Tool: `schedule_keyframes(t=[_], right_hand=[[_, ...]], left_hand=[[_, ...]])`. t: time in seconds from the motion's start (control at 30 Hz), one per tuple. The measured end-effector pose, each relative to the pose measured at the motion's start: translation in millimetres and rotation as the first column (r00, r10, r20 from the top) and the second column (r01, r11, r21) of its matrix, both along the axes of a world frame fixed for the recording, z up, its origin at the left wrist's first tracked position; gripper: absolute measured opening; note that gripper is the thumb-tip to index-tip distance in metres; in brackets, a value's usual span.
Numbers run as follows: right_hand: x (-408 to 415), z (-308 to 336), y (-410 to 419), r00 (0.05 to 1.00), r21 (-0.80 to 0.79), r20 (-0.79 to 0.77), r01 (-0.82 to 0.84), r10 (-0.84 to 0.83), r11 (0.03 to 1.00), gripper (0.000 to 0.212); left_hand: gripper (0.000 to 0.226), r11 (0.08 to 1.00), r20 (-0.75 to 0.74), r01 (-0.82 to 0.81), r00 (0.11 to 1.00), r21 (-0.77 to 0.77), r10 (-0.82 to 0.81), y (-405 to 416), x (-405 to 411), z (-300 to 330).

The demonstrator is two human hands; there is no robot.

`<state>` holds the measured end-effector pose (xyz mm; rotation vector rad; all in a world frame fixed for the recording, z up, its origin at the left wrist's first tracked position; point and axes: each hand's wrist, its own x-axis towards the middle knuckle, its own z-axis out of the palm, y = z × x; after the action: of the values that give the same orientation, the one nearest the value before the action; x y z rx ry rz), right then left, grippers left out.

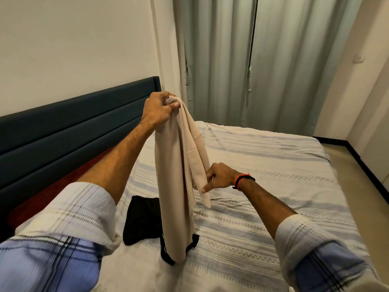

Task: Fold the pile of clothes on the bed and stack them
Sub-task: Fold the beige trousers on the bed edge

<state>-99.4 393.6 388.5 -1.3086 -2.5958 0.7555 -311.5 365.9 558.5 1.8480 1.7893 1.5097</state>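
A beige garment [174, 175] hangs in long folds above the bed [263, 186]. My left hand [160, 107] grips its bunched top end, raised in front of the headboard. My right hand [221, 178] pinches a lower hanging strip of the same garment at its right edge, fingers curled, one finger pointing left. The garment's bottom end reaches down to a black garment [143, 220] that lies crumpled on the striped bedsheet, partly hidden behind the beige cloth.
A dark blue padded headboard [73, 127] runs along the left. Grey-green curtains [263, 60] hang behind the bed. A strip of floor [362, 197] lies to the right of the mattress, beside a white wall. A red cloth edge [63, 186] shows under the headboard.
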Motion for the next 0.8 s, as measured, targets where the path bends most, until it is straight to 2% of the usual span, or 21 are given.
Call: schedule_keyframes(t=[0.17,0.3,0.37,0.43,0.53,0.67,0.8], right_hand=[[-4.5,2.3,-4.5,0.954,0.007,-0.279,0.115,-0.109,0.993,0.029],[-4.7,1.1,0.5,0.854,0.176,-0.485,0.306,-0.188,0.936,0.014],[-4.6,3.7,1.8,0.850,0.206,-0.500,0.303,-0.166,0.931,0.015],[-4.5,5.0,1.6,0.878,0.185,-0.460,0.241,-0.132,0.953,0.027],[-8.3,3.7,-1.3,0.903,0.187,-0.409,0.222,-0.129,0.957,0.029],[-8.3,-5.5,-0.2,0.842,0.224,-0.491,0.367,-0.221,0.903,0.032],[-7.9,-9.5,2.3,0.802,0.177,-0.567,0.340,-0.186,0.924,0.028]], left_hand=[[0.028,0.999,-0.030,0.033,0.999,0.002,-0.033,-2.3,2.9,2.1],[0.027,0.999,-0.056,0.037,0.998,0.009,-0.036,-4.1,2.3,3.8],[0.027,1.000,-0.061,0.027,0.998,0.013,-0.026,-4.1,0.5,3.6],[0.028,1.000,-0.057,0.020,0.998,0.013,-0.019,-3.8,-0.7,3.2],[0.029,1.000,-0.054,0.021,0.998,0.006,-0.021,-4.9,-0.2,3.3],[0.029,1.000,-0.069,0.027,0.997,0.002,-0.026,-6.9,2.1,3.5],[0.028,0.999,-0.069,0.050,0.996,-0.007,-0.050,-9.2,1.0,4.2]])
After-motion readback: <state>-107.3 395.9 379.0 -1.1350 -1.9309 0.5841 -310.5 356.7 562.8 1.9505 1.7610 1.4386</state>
